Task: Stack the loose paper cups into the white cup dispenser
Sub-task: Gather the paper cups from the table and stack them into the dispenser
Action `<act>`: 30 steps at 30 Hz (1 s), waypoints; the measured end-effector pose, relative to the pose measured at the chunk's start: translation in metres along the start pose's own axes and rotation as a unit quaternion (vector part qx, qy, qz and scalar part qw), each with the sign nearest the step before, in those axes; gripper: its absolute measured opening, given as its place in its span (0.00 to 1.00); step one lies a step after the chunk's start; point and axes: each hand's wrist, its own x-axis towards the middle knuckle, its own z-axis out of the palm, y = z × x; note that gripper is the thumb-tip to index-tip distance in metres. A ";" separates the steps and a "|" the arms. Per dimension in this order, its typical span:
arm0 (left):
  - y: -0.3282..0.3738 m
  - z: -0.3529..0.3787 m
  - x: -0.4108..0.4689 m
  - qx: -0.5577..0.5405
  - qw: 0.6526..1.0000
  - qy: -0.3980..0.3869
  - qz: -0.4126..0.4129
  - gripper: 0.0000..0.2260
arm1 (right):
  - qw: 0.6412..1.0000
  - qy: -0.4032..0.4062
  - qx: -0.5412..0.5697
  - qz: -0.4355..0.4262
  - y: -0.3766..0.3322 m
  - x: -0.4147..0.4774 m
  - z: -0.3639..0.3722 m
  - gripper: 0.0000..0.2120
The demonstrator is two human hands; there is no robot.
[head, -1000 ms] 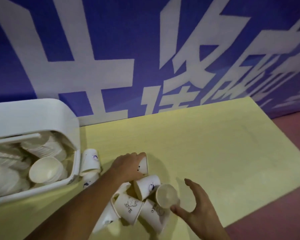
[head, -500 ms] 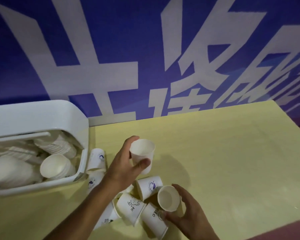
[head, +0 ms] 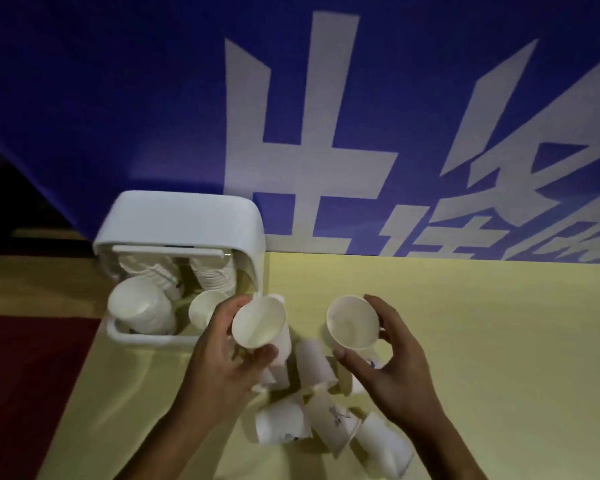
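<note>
One paper cup [head: 258, 322] is gripped in the left hand [head: 222, 358] beside the white cup dispenser [head: 177, 220], a second cup [head: 352, 322] in the right hand [head: 392, 368] above the loose pile [head: 281, 424]; cups should be nested rim-square before being slid in.

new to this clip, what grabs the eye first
The left hand holds a paper cup at the front corner of the white cup dispenser, and the right hand holds a second cup beside it, both mouths toward the camera. Below the hands, loose cups lie tipped in a heap on the yellow table; a blue banner with white characters fills the back.
</note>
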 end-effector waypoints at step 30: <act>-0.056 -0.144 -0.011 0.076 0.997 0.007 0.006 0.34 | 0.997 -0.052 -0.022 -0.049 -0.075 0.044 0.203 0.37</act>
